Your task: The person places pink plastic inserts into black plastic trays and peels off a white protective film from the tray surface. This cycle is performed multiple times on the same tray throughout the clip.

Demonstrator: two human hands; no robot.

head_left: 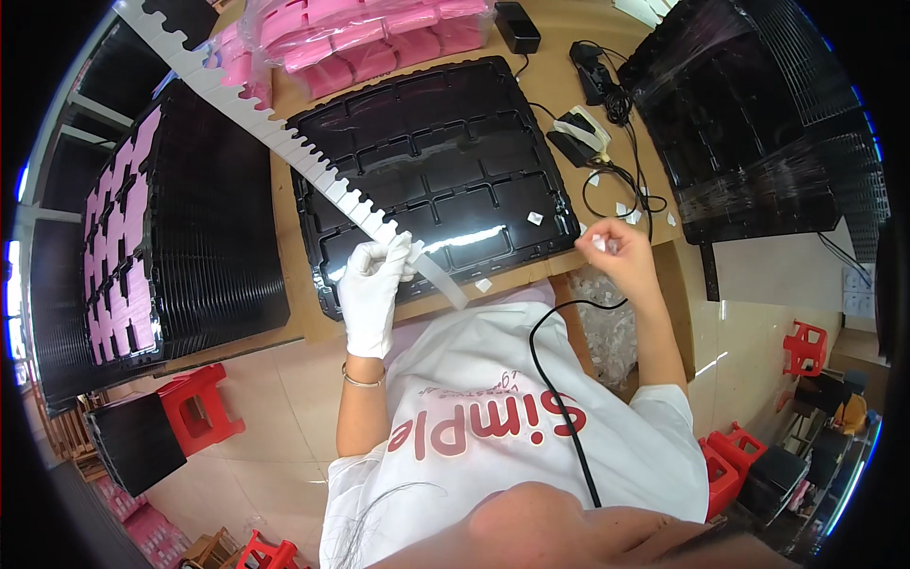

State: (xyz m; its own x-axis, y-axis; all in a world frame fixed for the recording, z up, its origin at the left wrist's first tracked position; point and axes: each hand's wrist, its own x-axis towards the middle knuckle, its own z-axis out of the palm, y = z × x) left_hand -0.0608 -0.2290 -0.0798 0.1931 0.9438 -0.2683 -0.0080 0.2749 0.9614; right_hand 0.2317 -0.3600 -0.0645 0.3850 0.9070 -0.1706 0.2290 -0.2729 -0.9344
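Note:
My left hand [368, 302], in a white glove, is closed on a long white strip [301, 156] with a row of tabs along one edge. The strip runs up to the far left, and a translucent tail [439, 278] hangs past my fingers. Beneath it lies a black plastic tray [403, 123] with shallow compartments. Bare and curled, my right hand [627, 266] pinches a small white scrap [600, 244] beside the tray's near right corner. A white square piece [536, 218] rests on the tray. Another white piece [482, 284] sits at the table's near edge.
Pink pieces in clear wrap [379, 38] lie at the back. Stacked black trays stand left [213, 218] and right [706, 123]. Black cables [621, 109], an adapter [518, 28] and white scraps lie at the right. A clear bag [609, 327] hangs below my right hand.

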